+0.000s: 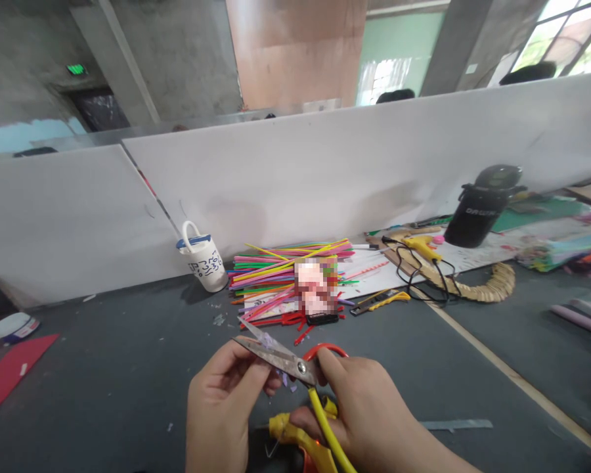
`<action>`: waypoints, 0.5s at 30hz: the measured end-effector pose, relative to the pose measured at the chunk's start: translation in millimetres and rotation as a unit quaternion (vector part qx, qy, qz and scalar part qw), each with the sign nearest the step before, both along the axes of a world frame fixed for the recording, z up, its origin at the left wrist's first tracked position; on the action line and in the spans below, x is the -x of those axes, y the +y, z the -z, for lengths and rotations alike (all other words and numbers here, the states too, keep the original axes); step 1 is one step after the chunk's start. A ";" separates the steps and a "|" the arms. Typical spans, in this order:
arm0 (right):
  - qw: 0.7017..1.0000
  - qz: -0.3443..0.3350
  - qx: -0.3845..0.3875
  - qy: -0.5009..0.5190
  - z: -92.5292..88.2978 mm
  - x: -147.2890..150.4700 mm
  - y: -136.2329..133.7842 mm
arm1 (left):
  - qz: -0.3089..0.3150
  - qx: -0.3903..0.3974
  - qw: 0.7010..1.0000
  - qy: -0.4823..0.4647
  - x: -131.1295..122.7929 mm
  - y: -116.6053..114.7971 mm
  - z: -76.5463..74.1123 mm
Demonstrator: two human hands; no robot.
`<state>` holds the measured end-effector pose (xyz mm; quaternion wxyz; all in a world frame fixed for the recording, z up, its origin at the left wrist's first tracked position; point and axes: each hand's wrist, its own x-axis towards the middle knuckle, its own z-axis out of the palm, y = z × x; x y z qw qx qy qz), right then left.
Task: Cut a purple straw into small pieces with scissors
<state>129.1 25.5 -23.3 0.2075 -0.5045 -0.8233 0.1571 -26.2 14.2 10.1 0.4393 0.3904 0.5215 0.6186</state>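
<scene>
My right hand (369, 401) grips a pair of scissors (280, 358) with one red and one yellow handle loop. The blades stand apart and point to the upper left. A small light-purple piece (268, 339) lies between them. Close under the blades, my left hand (226, 401) has its thumb and fingers pinched together at this piece. More purple scraps (288, 381) show just below the scissors. A yellow glue gun (300, 437) lies beneath my right hand, partly hidden by it and the yellow handle; a small red light glows on it.
Beyond my hands, colourful pipe cleaners (266, 276) lie in a pile beside a white cup (207, 266). A utility knife (380, 301), another yellow glue gun (423, 247) with a black cord and a black tumbler (482, 207) stand or lie rightward. Red sheet (14, 374) lies left.
</scene>
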 end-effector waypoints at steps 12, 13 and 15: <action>0.998 0.002 0.069 -0.011 -10.1 -2.1 2.9 | 0.021 -0.010 1.000 0.015 6.3 0.6 2.8; 0.997 -0.004 0.077 -0.006 -13.1 -2.4 3.1 | 0.020 -0.013 1.000 0.018 5.8 1.1 1.8; 0.997 -0.011 0.071 -0.005 -17.1 -2.4 3.2 | 0.018 -0.021 1.000 0.015 4.1 1.8 -0.2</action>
